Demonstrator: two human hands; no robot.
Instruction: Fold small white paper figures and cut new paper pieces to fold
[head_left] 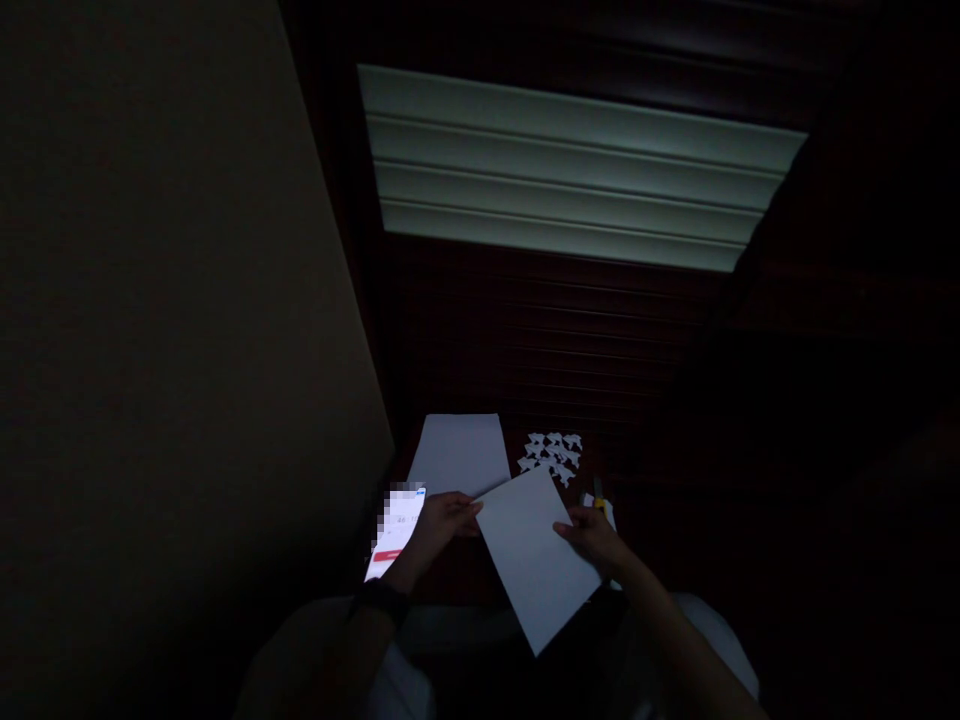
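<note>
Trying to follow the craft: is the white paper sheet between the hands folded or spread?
Spread: the white paper sheet is one flat rectangle, uncreased, held by left hand and right hand.

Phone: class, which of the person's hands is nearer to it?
Left. The left hand is right beside the phone, pinching a corner of the sheet; the right hand holds the sheet's opposite edge, on the far side from the phone.

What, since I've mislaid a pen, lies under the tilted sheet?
Only dark tabletop shows around the sheet, held by the left hand and right hand. Anything beneath it is covered; a yellow object peeks out beside it.
</note>
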